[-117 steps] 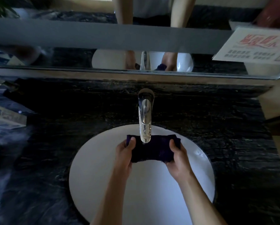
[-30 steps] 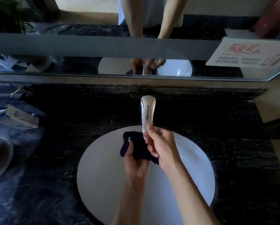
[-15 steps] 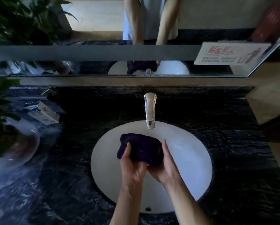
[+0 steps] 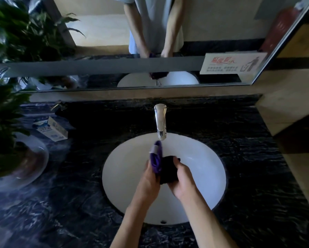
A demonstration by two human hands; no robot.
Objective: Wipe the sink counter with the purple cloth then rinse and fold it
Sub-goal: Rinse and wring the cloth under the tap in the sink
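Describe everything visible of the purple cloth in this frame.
The purple cloth is soft fabric, bunched into a compact wad that looks dark, nearly black. A brighter purple edge sticks up on its left side. The left hand and right hand squeeze it between them above the white sink basin, just below the chrome faucet.

Purple cloth no longer spread flat under the faucet but bunched upright between left hand and right hand, drawn back over the basin, one lighter edge poking upward.
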